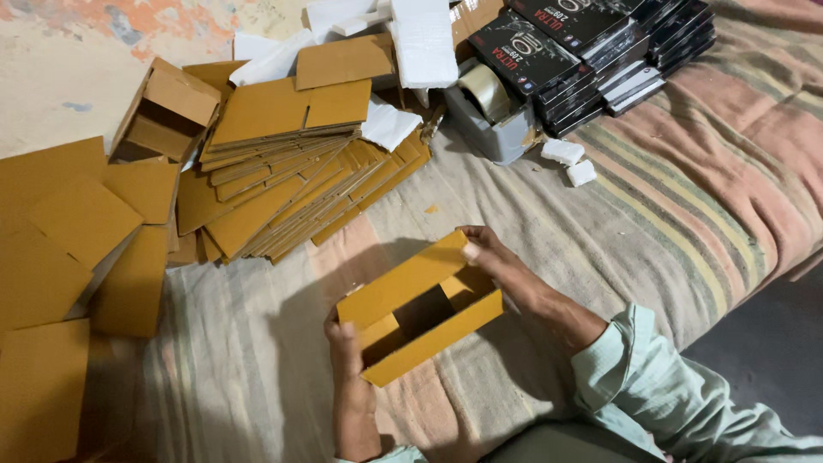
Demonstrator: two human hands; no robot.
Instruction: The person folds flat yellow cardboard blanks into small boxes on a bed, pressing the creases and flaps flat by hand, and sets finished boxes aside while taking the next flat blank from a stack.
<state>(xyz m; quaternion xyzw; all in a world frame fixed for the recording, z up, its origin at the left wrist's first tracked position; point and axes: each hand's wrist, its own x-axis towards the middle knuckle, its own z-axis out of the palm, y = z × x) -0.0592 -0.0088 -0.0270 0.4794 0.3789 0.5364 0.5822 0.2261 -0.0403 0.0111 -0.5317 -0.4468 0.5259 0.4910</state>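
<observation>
I hold a small brown cardboard box [417, 309] between both hands, low in the middle of the view, its open side facing up. My left hand [342, 341] grips its near left end. My right hand [485, 251] holds the far right end, thumb pressed on the top flap. The box hangs just above a striped cloth [651, 214].
A slanted stack of flat cardboard blanks [291, 171] lies at upper left beside an assembled open box [167, 116]. More flat pieces [60, 257] cover the left. A grey tape dispenser [493, 116], black packaged boxes [591, 51], white foam bits [570, 159] and white sheets [420, 39] sit at the top.
</observation>
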